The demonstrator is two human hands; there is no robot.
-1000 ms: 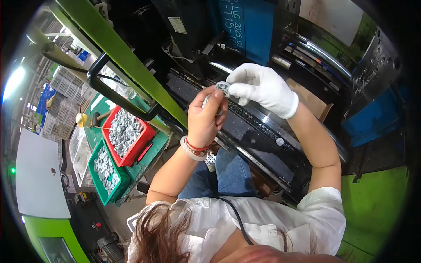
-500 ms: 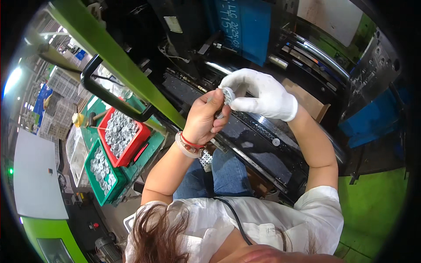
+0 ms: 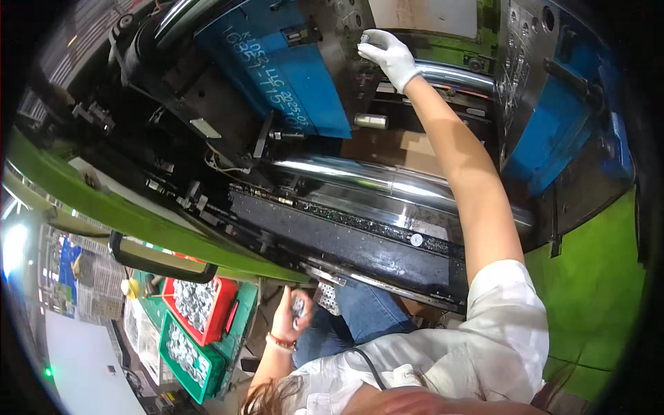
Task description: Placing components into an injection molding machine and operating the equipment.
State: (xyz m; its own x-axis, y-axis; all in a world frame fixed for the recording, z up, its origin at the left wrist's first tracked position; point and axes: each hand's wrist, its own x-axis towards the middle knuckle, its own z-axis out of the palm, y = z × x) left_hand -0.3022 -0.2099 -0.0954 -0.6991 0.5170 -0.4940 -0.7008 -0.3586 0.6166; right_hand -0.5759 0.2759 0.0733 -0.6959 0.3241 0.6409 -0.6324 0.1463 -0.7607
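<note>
Up at the mould face, the right hand [image 3: 389, 55], in a white glove, reaches at full arm's stretch and presses its curled fingertips against the dark steel block between the blue mould plate [image 3: 277, 76] and the blue plate [image 3: 553, 131] on the right. Whether it pinches a small part there cannot be told; the fingers hide the spot.

Left hand [image 3: 290, 315], bare, hangs low beside the knee, loosely closed around a few small silvery metal parts [image 3: 299, 308]. A red bead bracelet sits on the wrist.

Progress, as a judgement: the work looks mid-cycle. One hand is at the mould, the other holds spare pieces ready, and both bins beside the person hold plenty.

Surroundings:
- Polished steel tie bar [image 3: 360, 180] runs across below the reaching arm; a black slotted rail [image 3: 346, 235] lies under it.
- Green machine guard [image 3: 124, 214] with black handle [image 3: 152, 259] runs diagonally at left.
- Red bin [image 3: 223, 315] and green bin [image 3: 204, 373] sit lower left, touching, both heaped with silvery parts.
- White handwritten marks slant across the left blue plate.
- Small white rectangular tag [image 3: 203, 128] is on the dark frame left of it.
- Brown cardboard [image 3: 404, 149] sits behind the bar.
</note>
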